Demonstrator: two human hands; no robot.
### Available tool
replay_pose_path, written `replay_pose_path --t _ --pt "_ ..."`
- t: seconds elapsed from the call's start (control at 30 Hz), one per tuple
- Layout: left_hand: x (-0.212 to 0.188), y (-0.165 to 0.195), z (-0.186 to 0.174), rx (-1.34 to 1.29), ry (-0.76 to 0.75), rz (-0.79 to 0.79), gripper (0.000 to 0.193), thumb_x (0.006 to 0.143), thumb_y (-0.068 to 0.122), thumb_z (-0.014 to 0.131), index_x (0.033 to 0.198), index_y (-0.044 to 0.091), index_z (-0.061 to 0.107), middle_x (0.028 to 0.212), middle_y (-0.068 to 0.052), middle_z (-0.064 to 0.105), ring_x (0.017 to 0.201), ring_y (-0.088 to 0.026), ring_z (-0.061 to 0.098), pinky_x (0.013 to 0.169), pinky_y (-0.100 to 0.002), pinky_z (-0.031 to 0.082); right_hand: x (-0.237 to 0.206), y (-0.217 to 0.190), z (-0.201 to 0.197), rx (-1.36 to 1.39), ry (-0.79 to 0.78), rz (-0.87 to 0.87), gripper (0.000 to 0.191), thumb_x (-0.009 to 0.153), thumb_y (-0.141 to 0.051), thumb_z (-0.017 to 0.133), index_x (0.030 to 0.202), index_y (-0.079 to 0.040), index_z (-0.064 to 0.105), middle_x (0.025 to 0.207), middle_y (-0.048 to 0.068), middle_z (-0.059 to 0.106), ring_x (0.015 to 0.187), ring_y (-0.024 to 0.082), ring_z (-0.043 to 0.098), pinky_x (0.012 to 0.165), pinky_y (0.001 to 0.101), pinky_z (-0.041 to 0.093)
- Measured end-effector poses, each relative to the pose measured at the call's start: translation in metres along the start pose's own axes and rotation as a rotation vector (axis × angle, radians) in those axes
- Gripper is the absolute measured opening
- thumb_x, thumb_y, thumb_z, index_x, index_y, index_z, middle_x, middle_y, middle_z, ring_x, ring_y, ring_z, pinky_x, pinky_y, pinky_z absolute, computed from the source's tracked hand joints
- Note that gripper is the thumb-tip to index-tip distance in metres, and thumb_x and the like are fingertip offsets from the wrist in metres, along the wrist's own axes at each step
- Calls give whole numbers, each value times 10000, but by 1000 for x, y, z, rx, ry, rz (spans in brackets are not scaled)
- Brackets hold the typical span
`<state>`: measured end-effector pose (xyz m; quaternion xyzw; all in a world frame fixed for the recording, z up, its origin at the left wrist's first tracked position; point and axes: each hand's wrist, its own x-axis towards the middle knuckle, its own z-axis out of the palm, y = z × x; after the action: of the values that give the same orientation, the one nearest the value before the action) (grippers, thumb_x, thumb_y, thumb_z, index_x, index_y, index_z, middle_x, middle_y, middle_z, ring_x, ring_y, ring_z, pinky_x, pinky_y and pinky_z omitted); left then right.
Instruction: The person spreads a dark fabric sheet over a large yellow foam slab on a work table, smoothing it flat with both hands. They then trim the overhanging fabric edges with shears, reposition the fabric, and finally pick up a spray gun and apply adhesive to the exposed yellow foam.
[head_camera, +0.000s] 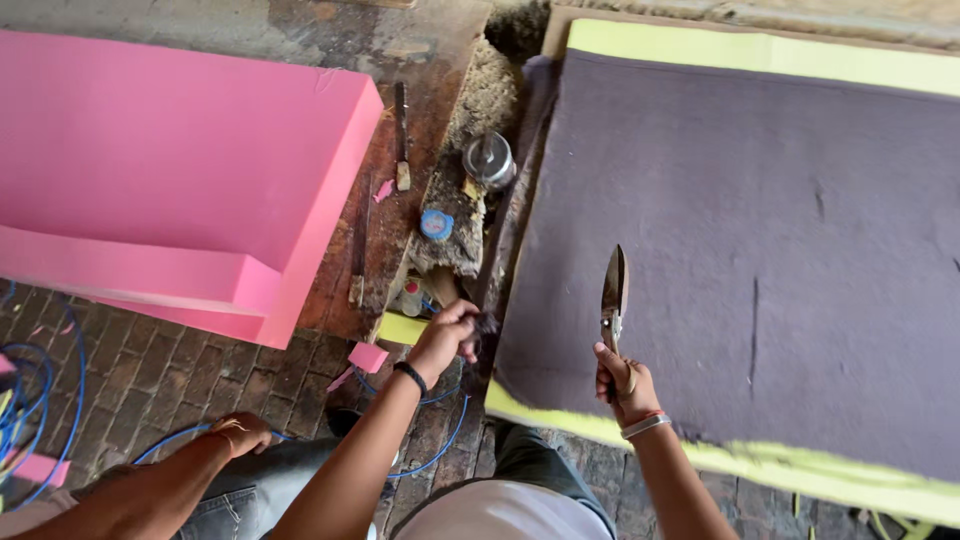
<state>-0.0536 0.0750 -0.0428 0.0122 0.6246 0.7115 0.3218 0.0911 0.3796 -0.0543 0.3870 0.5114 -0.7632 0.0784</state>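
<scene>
My left hand (447, 337) is closed on the near left corner of a dark purple-grey felt sheet (760, 250). The felt lies over a yellow foam slab (800, 465) that shows along the near and far edges. My right hand (624, 385) grips the handles of a pair of metal shears (612, 290). Their blades point up and away, over the felt near its front edge, and look closed. The two hands are about a forearm's length apart.
A large pink foam block (180, 170) lies on a worn wooden bench (430, 60) at the left. A round metal tin (488, 158), a blue cap (436, 223) and hand tools sit between foam and felt. Another person's hand (240, 432) rests on a jeans-clad knee. Blue cable (40, 400) crosses the brick floor.
</scene>
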Motion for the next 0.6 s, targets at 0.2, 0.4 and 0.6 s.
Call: replay_pose_path --t 0.2,0.4,0.6 --pt "-32 -31 21 -12 107 370 154 1036 8 474 1119 67 591 952 -15 632 777 -100 613 720 -283 560 -111 52 -34 -75 44 -37 429 821 -410 796 687 -106 524 592 14 478 489 149 455 455 319 366" --pt "-91 -44 109 18 -43 363 175 1041 16 454 1079 92 607 884 -63 651 770 -138 629 719 -295 538 -210 115 -47 -89 73 -35 409 845 -406 788 733 -105 536 597 -3 485 489 149 466 456 321 380" --pt "-188 -55 161 -153 -162 173 159 969 17 479 1038 93 600 859 -17 644 744 -138 618 752 -335 565 -275 133 -87 -76 91 -6 376 837 -388 777 736 -96 562 593 -12 459 486 134 447 448 313 357"
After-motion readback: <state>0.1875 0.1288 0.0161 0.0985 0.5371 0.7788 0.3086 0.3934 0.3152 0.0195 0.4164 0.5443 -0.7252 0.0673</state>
